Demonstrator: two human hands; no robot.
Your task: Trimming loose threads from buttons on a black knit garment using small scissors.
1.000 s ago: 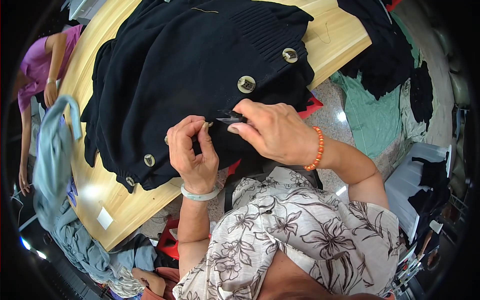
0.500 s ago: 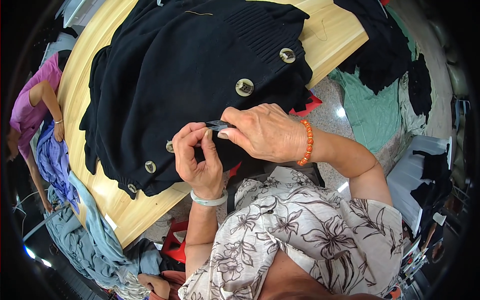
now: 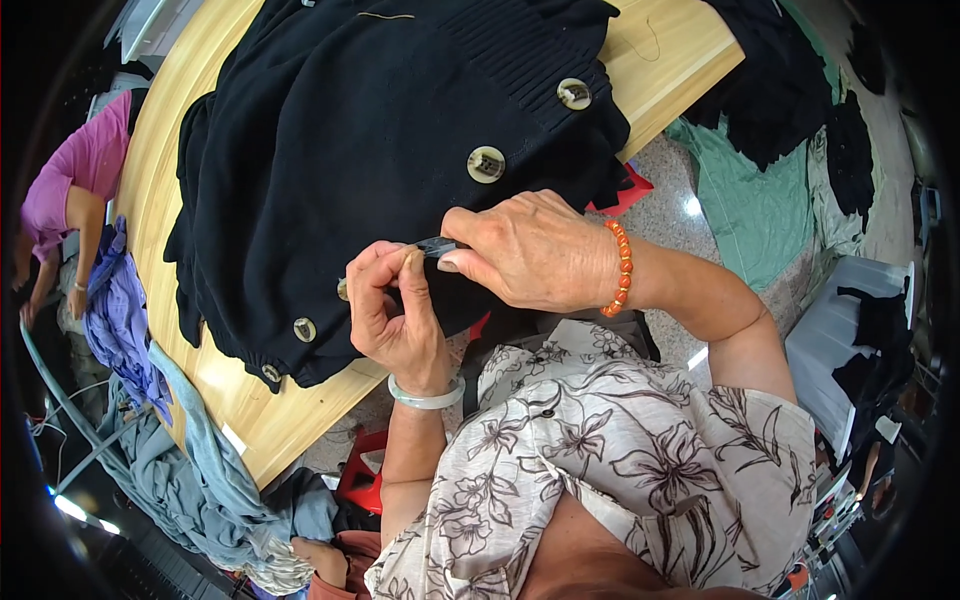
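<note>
A black knitted cardigan point(image 3: 330, 150) with a ribbed band lies spread in front of me. Large marbled buttons run along its near edge, among them one button point(image 3: 486, 165) beyond my right hand and another point(image 3: 305, 330) left of my left hand. My right hand point(image 3: 545, 255), with an orange bead bracelet, is closed round small thread snips point(image 3: 434, 246), whose dark grey blades point left. At their tips, the thumb and finger of my left hand point(image 3: 400, 310) pinch together over the cardigan's edge. What lies between those fingertips is too small to make out.
The cardigan rests on a pale wooden table point(image 3: 690, 55). A person in a pink top point(image 3: 85, 160) works at the left beside purple cloth point(image 3: 125, 310). Grey-blue garments point(image 3: 190, 490) hang near left. Green cloth point(image 3: 750, 200) and a white bin point(image 3: 825, 350) are at the right.
My hands stay together at the snips with only a slight shift. The person at the left has drawn their arms back from the table edge. The whole view has shifted a little.
</note>
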